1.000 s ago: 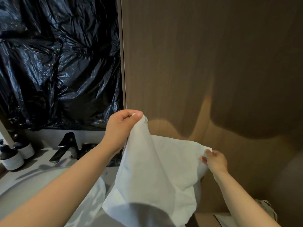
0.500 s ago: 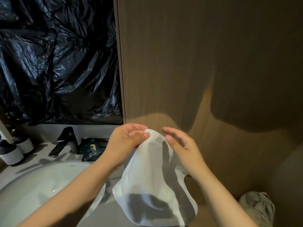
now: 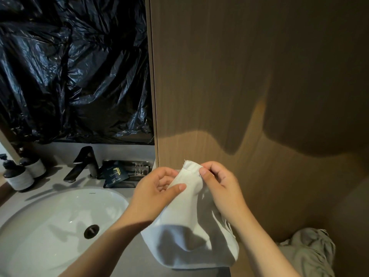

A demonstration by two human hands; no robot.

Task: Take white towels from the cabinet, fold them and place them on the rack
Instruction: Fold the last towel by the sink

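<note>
Towel [image 3: 189, 232] hangs from both hands above the near worktop [image 3: 127, 256], right of the sink [image 3: 111, 193], top corners pinched together in the fingers [image 3: 206, 175] of the right hand [image 3: 219, 188] while the left hand [image 3: 155, 190] grips just below, seemingly to square the fold.

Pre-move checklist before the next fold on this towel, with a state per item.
1. Left hand grips the white towel between thumb and fingers: ok.
2. Right hand pinches the top corner: ok.
3. Top corners matched: cannot tell, the fingers cover them.
4. Towel hangs beside the sink, not in it: ok.
5. Bottom edge off the counter: cannot tell.
6. Rack in sight for placing: not ok, out of frame.
</note>
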